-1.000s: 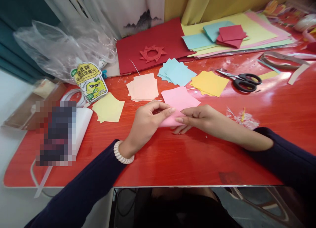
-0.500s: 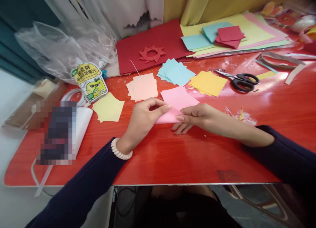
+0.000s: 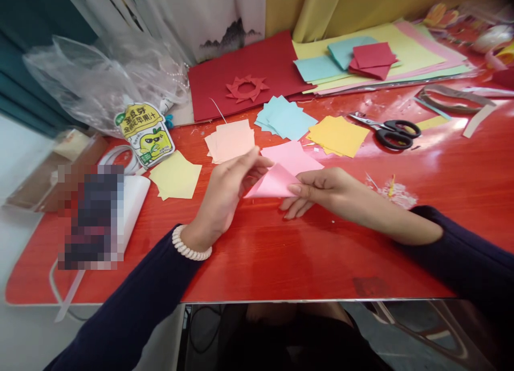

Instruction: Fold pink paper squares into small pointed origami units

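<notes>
A pink sheet of paper [image 3: 273, 184], folded over into a triangle, is held up above the red table. My right hand [image 3: 321, 191] pinches its right corner between thumb and fingers. At the left side of the folded paper is my left hand [image 3: 228, 186], its thumb lifted and its fingers apart; the fingertips are partly hidden behind the paper, so I cannot tell if they touch it. Just beyond lie more pink sheets [image 3: 293, 154]. Around them are peach squares [image 3: 231, 141], light blue squares [image 3: 285, 116], orange-yellow squares [image 3: 341, 135] and pale yellow squares [image 3: 176, 175].
Black-handled scissors [image 3: 395, 134] lie right of the orange-yellow squares. A red folded paper ring [image 3: 247, 88] rests on dark red card [image 3: 209, 87]. Large coloured sheets [image 3: 421, 47] are stacked at the back. A snack pouch [image 3: 148, 138] and plastic bag [image 3: 108, 82] stand at left.
My left hand has let go its pinch on the pink paper, its thumb rising. The folded paper now stands up as a triangle; my right hand keeps its hold.
</notes>
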Motion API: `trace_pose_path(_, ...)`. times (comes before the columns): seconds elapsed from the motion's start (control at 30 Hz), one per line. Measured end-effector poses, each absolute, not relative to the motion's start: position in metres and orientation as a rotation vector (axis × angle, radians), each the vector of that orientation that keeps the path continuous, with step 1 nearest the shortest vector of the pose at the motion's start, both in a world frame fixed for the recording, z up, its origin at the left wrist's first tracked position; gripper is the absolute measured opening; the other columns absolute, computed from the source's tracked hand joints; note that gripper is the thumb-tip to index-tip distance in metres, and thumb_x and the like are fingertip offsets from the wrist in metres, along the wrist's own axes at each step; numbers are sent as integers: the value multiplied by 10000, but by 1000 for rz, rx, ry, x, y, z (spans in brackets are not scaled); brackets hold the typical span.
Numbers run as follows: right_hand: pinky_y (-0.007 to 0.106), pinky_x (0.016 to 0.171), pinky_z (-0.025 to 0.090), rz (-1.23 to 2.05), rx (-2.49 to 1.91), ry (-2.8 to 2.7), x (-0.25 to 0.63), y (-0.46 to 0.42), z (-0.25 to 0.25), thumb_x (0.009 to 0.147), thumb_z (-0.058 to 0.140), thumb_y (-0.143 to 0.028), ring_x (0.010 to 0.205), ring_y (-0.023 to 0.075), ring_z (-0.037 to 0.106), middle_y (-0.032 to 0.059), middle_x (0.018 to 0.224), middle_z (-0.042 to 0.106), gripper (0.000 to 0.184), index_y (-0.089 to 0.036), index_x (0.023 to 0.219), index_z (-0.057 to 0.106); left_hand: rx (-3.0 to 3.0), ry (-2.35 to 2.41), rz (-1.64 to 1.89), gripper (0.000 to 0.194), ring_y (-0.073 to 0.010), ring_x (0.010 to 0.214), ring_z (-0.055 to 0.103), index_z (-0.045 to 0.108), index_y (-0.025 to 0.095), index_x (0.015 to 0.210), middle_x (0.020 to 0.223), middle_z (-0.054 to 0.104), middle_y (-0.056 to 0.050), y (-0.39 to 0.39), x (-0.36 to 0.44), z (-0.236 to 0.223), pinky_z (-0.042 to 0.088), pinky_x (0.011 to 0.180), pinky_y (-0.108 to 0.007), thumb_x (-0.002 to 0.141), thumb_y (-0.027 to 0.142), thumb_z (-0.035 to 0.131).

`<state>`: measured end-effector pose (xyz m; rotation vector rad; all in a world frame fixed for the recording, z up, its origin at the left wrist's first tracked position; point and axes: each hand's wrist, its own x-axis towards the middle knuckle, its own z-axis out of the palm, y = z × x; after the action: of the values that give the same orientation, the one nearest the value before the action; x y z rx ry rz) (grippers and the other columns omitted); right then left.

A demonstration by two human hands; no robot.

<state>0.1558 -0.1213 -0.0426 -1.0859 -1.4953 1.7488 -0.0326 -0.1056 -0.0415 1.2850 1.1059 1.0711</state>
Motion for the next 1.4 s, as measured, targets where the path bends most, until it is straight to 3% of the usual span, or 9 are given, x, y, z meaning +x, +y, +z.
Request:
trace_pose_path(0.13, 265, 597, 586, 1665, -1083, -1305, 150, -125, -41, 755, 695, -469, 615, 165, 704, 48, 743, 732, 291, -184, 708, 654, 1261, 1113, 1160, 528, -159, 906, 634, 646, 176, 886, 981, 666, -71, -105, -32, -43, 519, 792, -274, 863, 637, 390)
trace_pose_path(0.3, 283, 675, 591, 1539, -1023, -1144, 139, -132, -43, 815, 656, -406, 696, 167, 706, 46, 776, 728, 223, -186, 791, 629, 1192, 937, 1206, 464, -190, 1097, 589, 526, 207, 1091, 1175, 598, -80, -125, -17, -44, 508, 917, -302, 808, 573, 566)
trace_pose_path(0.43, 303, 699, 576, 1441, -968, -1111, 130, -134, -44, 827, 621, -460, 694, 153, 683, 31, 770, 705, 282, -184, 773, 600, 1223, 919, 1226, 435, -190, 1202, 539, 485, 234, 1153, 1270, 561, -76, -139, -5, -47, 485, 978, -289, 812, 466, 624)
trace_pose_path(0.6, 277, 648, 533, 1270, -1044, -1258, 123, -139, -48, 830, 591, -493, 672, 133, 613, -7, 659, 610, 358, -188, 654, 529, 1275, 1022, 1095, 251, -156, 974, 663, 586, 198, 988, 1036, 689, -46, -141, 0, -54, 553, 847, -257, 808, 357, 659)
trace_pose_path(0.73, 298, 744, 555, 1376, -946, -1216, 119, -142, -55, 873, 546, -414, 755, 134, 630, -5, 754, 616, 269, -194, 719, 532, 1268, 1091, 1098, 228, -153, 815, 692, 647, 157, 874, 863, 724, -41, -137, -2, -54, 580, 738, -251, 793, 369, 669)
trace_pose_path(0.93, 336, 761, 577, 1505, -847, -1064, 117, -140, -59, 831, 613, -427, 735, 148, 667, 2, 767, 640, 273, -198, 713, 519, 1237, 1082, 1152, 200, -139, 806, 684, 695, 169, 856, 841, 726, -30, -135, -3, -54, 576, 742, -247, 782, 354, 686)
trace_pose_path(1.2, 367, 822, 569, 1562, -806, -1085, 120, -141, -61, 856, 589, -418, 797, 171, 700, 32, 851, 694, 235, -198, 793, 537, 1232, 1146, 1223, 202, -144, 678, 673, 682, 174, 707, 665, 700, -6, -123, -6, -56, 557, 605, -248, 785, 360, 675)
trace_pose_path(1.4, 307, 802, 580, 1569, -892, -1088, 124, -138, -61, 873, 589, -359, 766, 155, 711, 46, 830, 706, 227, -170, 765, 525, 1161, 1067, 1285, 140, -108, 557, 647, 703, 162, 724, 636, 688, 9, -113, -14, -50, 558, 561, -216, 733, 299, 730)
